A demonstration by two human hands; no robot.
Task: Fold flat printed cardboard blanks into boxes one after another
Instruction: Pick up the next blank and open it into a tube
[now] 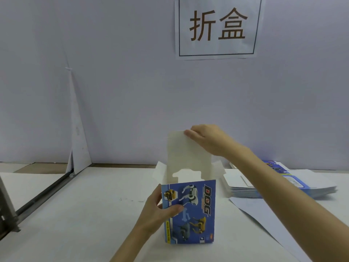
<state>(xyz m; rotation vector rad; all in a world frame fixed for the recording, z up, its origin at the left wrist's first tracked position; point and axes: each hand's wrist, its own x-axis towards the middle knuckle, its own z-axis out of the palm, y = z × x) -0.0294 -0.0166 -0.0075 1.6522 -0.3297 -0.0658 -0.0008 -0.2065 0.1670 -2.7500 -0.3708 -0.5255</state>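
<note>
Box (190,212) stands upright, lid flap (181,148) up; both hands hold it.

The right forearm (273,176) covers part of the stack of flat blanks (239,184) at the frame's right. The left hand (154,210) has its fingers hidden behind the box (196,214), whose yellow strip (168,231) has print too small to read.

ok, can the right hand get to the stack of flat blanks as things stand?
Probably yes. The stack of flat blanks lies on the table just right of the box, under the right forearm, with nothing visible on top. The right hand only has to release the lid flap it pinches.
</note>
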